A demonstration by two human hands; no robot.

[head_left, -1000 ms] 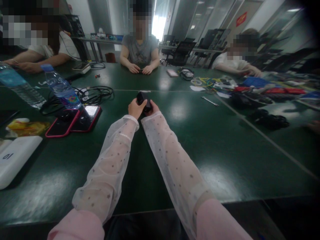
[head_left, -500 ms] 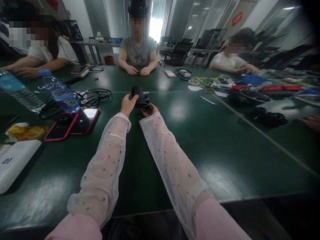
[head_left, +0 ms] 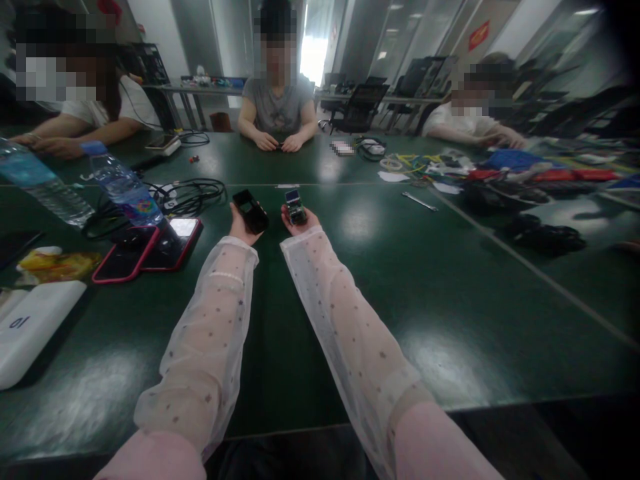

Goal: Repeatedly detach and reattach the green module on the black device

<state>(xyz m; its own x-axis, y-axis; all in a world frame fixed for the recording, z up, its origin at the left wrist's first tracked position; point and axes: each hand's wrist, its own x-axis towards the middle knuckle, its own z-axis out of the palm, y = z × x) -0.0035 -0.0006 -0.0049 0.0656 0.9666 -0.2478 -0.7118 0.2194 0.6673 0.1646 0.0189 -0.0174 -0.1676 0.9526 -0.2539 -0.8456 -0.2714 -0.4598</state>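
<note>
A black plastic case (head_left: 254,215) with a window-like opening in its face lies in my left hand (head_left: 241,228), the fingers curled around its side. My right hand (head_left: 307,223) grips a small electronic device (head_left: 295,208) with a bare circuit board and a little dark-blue screen at its top end. The two pieces are apart, side by side above the green table (head_left: 360,287). Some fingers of both hands are hidden beneath what they hold.
To the left lie two phones (head_left: 125,257), water bottles (head_left: 125,187), coiled black cables (head_left: 200,197) and a white power bank (head_left: 40,327). A wrench (head_left: 419,201) and a pile of wires (head_left: 420,163) are on the right. Several people sit around the table.
The black case and the circuit-board device, together before, are now separated. My left hand has moved left and down, turning the case face up; my right hand stays nearly in place.
</note>
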